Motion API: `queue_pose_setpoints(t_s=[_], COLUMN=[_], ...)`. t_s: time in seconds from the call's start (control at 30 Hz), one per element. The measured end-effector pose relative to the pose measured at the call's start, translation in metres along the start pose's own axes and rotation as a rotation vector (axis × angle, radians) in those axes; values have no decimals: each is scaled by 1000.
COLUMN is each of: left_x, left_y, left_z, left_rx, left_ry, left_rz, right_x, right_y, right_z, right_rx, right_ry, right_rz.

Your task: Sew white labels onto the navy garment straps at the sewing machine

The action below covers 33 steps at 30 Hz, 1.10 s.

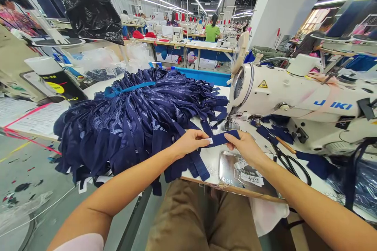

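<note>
A short navy fabric strip (221, 138) is stretched between my two hands just in front of the needle area (228, 122) of the white sewing machine (294, 98). My left hand (191, 142) pinches its left end, where a small white label shows. My right hand (246, 147) pinches the right end. A big heap of similar navy strips (132, 121), tied with a teal band (129, 88), lies on the table to the left.
Black scissors (290, 162) lie right of my hand, and a shallow metal tray (229, 168) with white labels sits at the table edge. More navy pieces (277, 130) lie under the machine arm. Other workers sit at tables in the back.
</note>
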State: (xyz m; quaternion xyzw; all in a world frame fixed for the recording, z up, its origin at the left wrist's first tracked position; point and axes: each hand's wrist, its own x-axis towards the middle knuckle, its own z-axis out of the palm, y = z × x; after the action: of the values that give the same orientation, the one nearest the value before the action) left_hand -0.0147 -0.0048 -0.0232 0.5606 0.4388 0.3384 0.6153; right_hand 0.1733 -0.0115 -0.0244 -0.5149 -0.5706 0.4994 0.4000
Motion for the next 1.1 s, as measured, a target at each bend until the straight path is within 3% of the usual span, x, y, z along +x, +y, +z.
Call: queue_pose_setpoints(t_s=[0.53,0.77,0.87,1.0,1.1], left_x=[1,-10,-11,-10,-6], left_y=[0,-4,-5,-11,-19], left_z=[-5,-16,-16,-17,-17], left_rx=[106,590,793,927,1043], left_ry=[-63,-68,-40,44,16], left_rz=[33,134,177,256,398], right_x=[5,66,73,47,25], right_y=[8,8,1,-1,4], right_z=[2,24,29,6,-31], right_rx=[1,-499,-594,-749,-924], right_ry=[-41,-6,-17,-21,104], right_rz=[-25,-282,-328,-344,-230])
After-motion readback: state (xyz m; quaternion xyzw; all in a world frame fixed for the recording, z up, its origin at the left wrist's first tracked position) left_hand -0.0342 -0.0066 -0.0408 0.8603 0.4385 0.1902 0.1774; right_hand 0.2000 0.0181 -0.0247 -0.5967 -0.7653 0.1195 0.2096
